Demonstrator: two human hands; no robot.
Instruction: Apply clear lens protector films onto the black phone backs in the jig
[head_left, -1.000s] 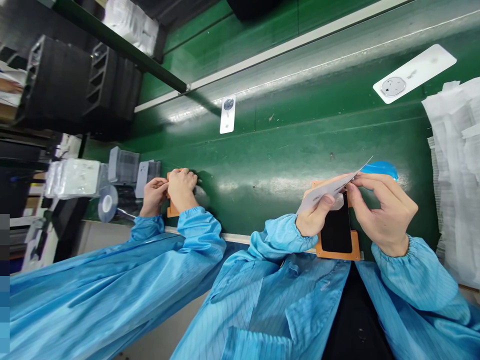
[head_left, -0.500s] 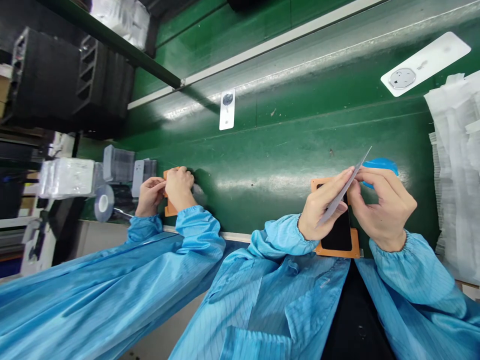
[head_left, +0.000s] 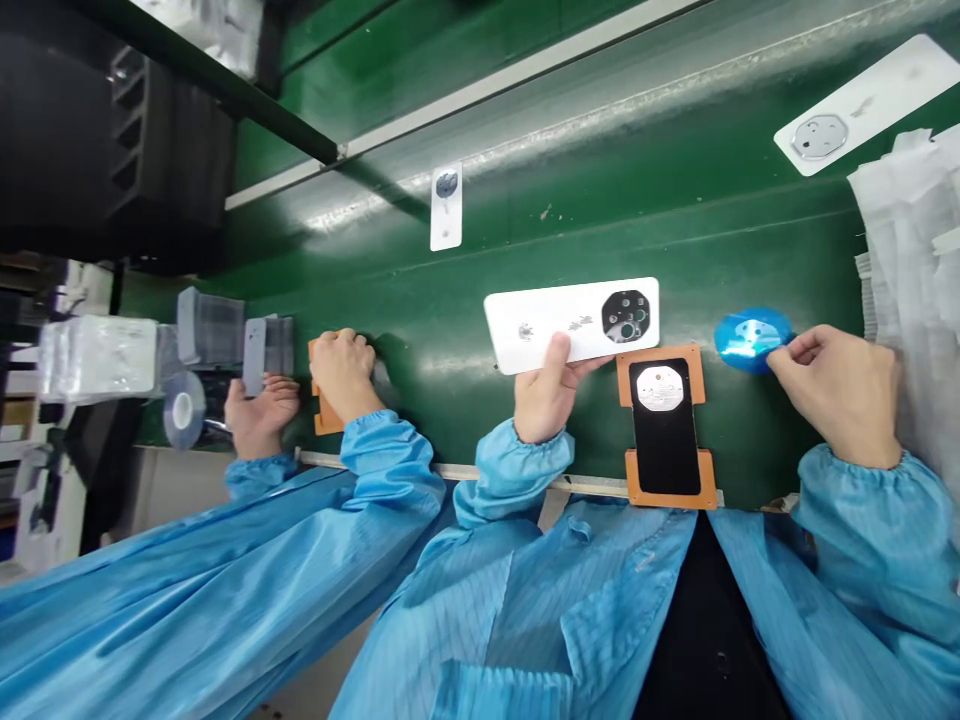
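Left hand (head_left: 544,398): gripping, thumb (head_left: 556,354) uppermost | right hand (head_left: 847,395): fingertips (head_left: 781,357) pinched together

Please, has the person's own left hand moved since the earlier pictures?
Yes. Judged against the orange fixture, the left hand has moved leftward, from partly over it to beside it.

We see glare (head_left: 326,222) on the green desk (head_left: 525,235), a pale rail (head_left: 465,102) across its far part, a dark post (head_left: 225,85), and black crates (head_left: 176,175) by its far left corner.
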